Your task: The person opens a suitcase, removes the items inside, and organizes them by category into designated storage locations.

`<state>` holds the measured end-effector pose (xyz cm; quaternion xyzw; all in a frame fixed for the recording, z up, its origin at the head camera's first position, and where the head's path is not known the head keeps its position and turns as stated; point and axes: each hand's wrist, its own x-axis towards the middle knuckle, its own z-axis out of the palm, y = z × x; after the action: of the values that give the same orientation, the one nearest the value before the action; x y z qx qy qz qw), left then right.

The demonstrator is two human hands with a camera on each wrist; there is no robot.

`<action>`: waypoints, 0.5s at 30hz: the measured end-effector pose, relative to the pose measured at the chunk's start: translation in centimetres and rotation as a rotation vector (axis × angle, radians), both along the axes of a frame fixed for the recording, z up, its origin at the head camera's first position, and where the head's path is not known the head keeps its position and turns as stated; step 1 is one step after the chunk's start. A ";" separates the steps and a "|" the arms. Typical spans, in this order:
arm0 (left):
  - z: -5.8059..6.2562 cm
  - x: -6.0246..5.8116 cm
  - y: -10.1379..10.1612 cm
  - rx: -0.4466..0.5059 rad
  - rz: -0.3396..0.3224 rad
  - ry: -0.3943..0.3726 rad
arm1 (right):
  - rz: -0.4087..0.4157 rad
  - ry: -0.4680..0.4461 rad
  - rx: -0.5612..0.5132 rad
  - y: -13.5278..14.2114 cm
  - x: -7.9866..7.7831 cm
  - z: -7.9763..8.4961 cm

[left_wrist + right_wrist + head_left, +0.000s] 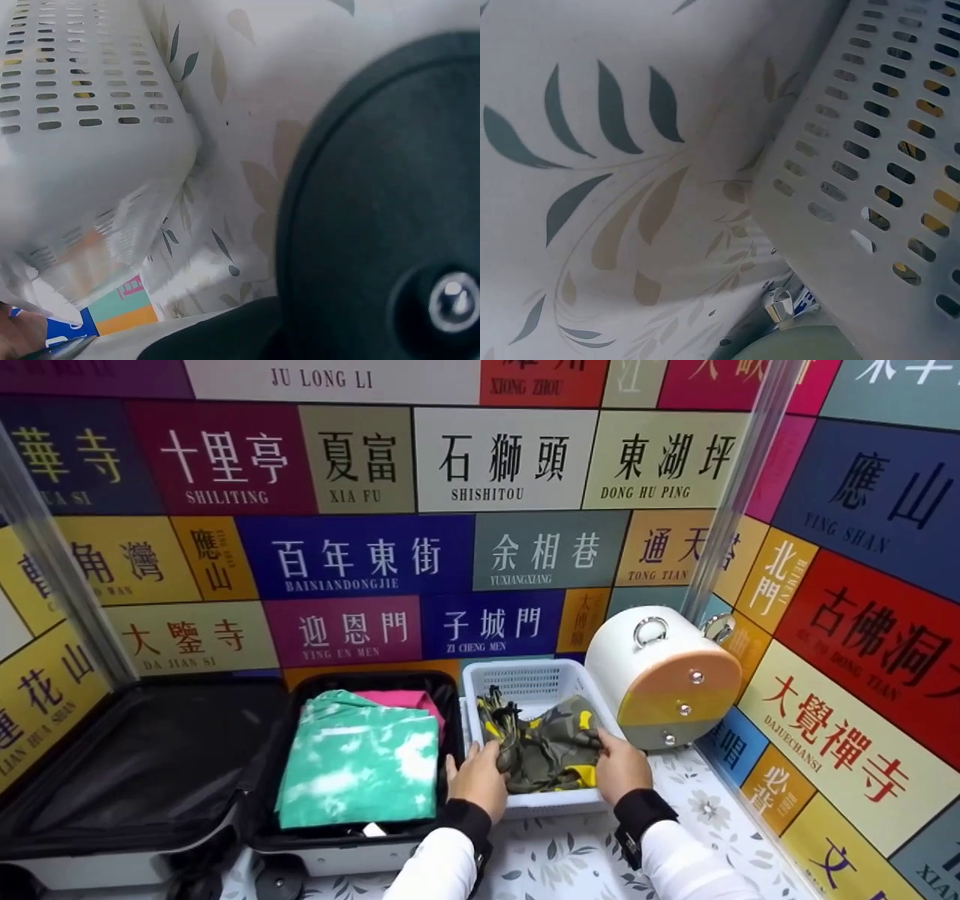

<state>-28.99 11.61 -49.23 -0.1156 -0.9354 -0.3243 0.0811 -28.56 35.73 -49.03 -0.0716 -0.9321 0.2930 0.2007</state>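
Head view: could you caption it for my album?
Left hand and right hand hold camouflage fabric in a pale basket beside an open suitcase.

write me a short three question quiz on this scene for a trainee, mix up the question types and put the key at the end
1. True or false: the green-and-white tie-dyed cloth partly covers the bright pink cloth.

2. What do the left hand and right hand hold?
a) the pink cloth
b) the dark camouflage cloth with yellow patches
c) the green-and-white cloth

3. Fill in: in the head view, the white drum-shaped box with an orange, yellow and grey front stands to the ____ of the pale, slotted plastic basket.

Key: 1. True. 2. b. 3. right.
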 end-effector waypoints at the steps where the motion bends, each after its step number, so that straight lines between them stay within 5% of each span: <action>1: 0.0 0.0 0.0 -0.009 0.001 0.001 | 0.000 -0.008 0.010 -0.1 0.0 0.0; 9: 0.2 0.4 -0.1 -0.086 -0.013 0.004 | 0.002 -0.051 0.056 -0.6 -0.2 -0.1; 15: 0.4 0.4 -0.4 -0.132 -0.044 -0.013 | 0.026 0.081 0.114 -0.7 -0.4 -0.8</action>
<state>-28.58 11.17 -48.84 -0.1389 -0.9524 -0.2645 0.0600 -29.00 35.07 -49.78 -0.0362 -0.9392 0.2447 0.2382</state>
